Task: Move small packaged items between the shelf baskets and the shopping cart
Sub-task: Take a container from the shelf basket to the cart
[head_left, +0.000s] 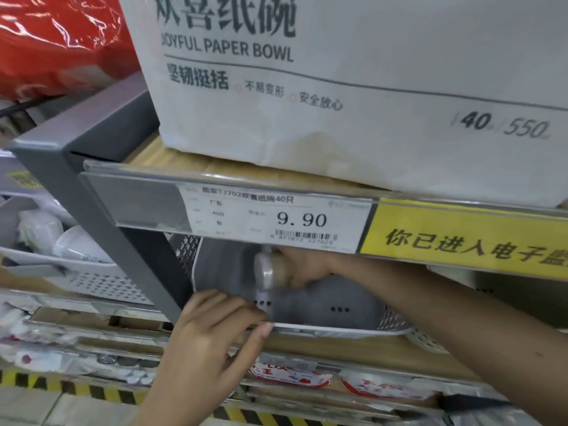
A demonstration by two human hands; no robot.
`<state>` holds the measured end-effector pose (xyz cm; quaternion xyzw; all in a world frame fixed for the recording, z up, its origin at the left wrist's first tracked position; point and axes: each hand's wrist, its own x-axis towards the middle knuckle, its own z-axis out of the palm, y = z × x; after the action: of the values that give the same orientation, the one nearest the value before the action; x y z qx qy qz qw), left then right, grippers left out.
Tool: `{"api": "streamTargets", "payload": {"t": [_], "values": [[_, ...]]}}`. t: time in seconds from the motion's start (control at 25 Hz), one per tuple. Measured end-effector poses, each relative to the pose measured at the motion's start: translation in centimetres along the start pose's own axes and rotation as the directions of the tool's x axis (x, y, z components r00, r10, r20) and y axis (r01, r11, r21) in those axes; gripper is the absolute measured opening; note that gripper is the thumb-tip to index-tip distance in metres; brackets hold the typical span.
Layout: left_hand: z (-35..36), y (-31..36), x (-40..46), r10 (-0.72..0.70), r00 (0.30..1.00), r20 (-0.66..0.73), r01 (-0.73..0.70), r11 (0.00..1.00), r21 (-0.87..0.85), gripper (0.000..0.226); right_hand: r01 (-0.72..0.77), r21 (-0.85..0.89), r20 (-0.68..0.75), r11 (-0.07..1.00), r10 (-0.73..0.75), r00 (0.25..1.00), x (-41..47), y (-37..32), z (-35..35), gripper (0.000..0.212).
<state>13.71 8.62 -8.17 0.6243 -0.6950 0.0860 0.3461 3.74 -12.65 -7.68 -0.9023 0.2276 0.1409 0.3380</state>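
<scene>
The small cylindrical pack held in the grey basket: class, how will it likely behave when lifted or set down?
The small cylindrical pack looks light: the right hand wraps it in a one-handed grip. Its round body suggests it may roll if laid on its side in the grey basket. The glossy clear wrap at its end could be slippery. The left hand holds the basket rim.

Soft focus, even light, edge warping
</scene>
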Motion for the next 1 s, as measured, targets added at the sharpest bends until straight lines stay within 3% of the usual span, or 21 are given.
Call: {"api": "streamTargets", "payload": {"t": [0.12,0.24,0.36,0.44,0.6,0.72,0.88,1.0], "values": [[0.0,0.0,0.1,-0.004,0.999,0.049,0.001,0.998,0.055,0.025,-0.071,0.145,0.012,0.987,0.070,0.997,-4.0,-1.7,-1.3,0.059],[-0.2,-0.3,0.6,-0.021,0.997,0.081,0.019,1.000,0.022,0.024,-0.010,0.255,-0.064,0.967,0.027,0.998,-8.5,-3.7,-2.0,0.052],[-0.7,-0.4,1.0,-0.062,0.992,0.109,0.064,0.998,-0.013,0.023,0.117,0.195,-0.324,0.974,-0.048,0.945,-11.7,-4.6,-1.3,0.068],[-1.0,-0.4,1.5,-0.096,0.990,0.108,0.100,0.994,-0.033,0.022,0.195,0.182,-0.436,0.964,-0.099,0.894,-12.8,-4.8,-0.6,0.069],[-1.9,0.1,1.2,-0.126,0.991,0.053,0.130,0.989,-0.072,0.022,0.337,0.203,-0.590,0.919,-0.160,0.792,-13.7,-5.6,1.4,0.071],[-4.1,0.6,-0.3,-0.174,0.982,-0.079,0.158,0.973,-0.170,0.020,0.417,0.204,-0.611,0.886,-0.217,0.761,-13.8,-7.2,2.1,0.071],[-8.8,-2.3,-3.0,-0.390,0.893,-0.225,0.319,0.901,-0.295,0.023,0.457,0.199,-0.671,0.867,-0.220,0.709,-13.8,-9.7,3.0,0.073],[-11.4,-8.5,-3.4,-0.557,0.793,-0.245,0.491,0.824,-0.284,0.010,0.468,0.227,-0.696,0.854,-0.194,0.691,-13.1,-11.7,4.2,0.075]]}}
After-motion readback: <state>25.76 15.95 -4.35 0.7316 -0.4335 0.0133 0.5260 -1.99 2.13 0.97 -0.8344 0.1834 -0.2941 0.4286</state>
